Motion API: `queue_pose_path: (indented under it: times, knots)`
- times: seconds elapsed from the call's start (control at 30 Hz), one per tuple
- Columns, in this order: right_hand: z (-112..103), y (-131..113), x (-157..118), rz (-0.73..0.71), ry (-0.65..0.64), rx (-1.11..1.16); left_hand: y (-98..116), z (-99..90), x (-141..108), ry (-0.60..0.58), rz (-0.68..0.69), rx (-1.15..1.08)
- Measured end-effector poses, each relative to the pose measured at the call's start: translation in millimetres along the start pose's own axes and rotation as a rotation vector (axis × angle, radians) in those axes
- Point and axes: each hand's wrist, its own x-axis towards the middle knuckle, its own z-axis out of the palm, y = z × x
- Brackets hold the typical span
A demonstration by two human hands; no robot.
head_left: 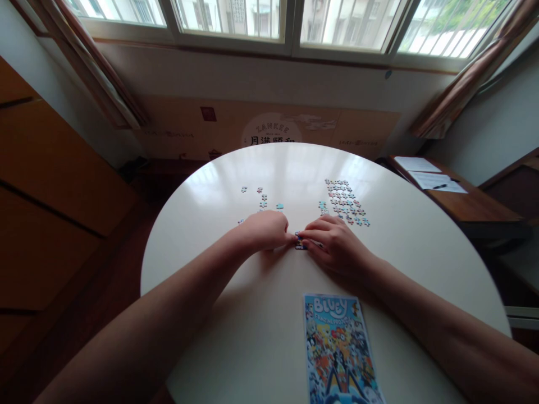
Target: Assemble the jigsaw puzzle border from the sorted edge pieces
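Near the middle of the round white table [248, 336], a few small dark-blue puzzle pieces [300, 246] lie between my two hands. My left hand [272, 229] is closed, its fingertips touching their left edge. From the right, my right hand [330, 238] presses its thumb and fingertips on the same pieces. Several loose pieces [264, 201] lie beyond my left hand. A larger block of pieces [345, 202] in rows is beyond my right hand. A colourful picture sheet [339, 348] marked "BLUEY" lies nearer to me.
At the right, papers [438, 182] and a pen lie on a wooden side table [475, 205]. Windows with curtains and a large printed box [362, 126] stand behind the table. An orange-brown cabinet [50, 196] is at the left.
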Motion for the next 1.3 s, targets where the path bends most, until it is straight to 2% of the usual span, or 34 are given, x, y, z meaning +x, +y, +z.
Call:
queue_pose_path:
  times: [0.4,0.67,1.03,1.2,1.3]
  knots:
    - [-3.1,-0.2,-0.3,-0.039,-0.044,-0.003,0.3,0.1,0.7,-0.012,-0.014,0.078]
    - [-7.4,-15.5,1.0,0.024,-0.06,-0.038,1.9,-0.6,-0.2,-0.015,-0.033,0.069]
    - [-6.4,-19.5,-0.8,0.044,-0.109,-0.167,0.9,1.0,0.8,-0.001,-0.031,0.078]
    - [-4.4,-19.4,-1.1,0.052,-0.084,-0.138,-0.4,-1.1,0.9,-0.002,-0.038,0.086]
    - [-6.9,-19.0,-2.1,0.072,-0.026,-0.089,-0.8,-1.9,0.7,-0.009,-0.046,0.092]
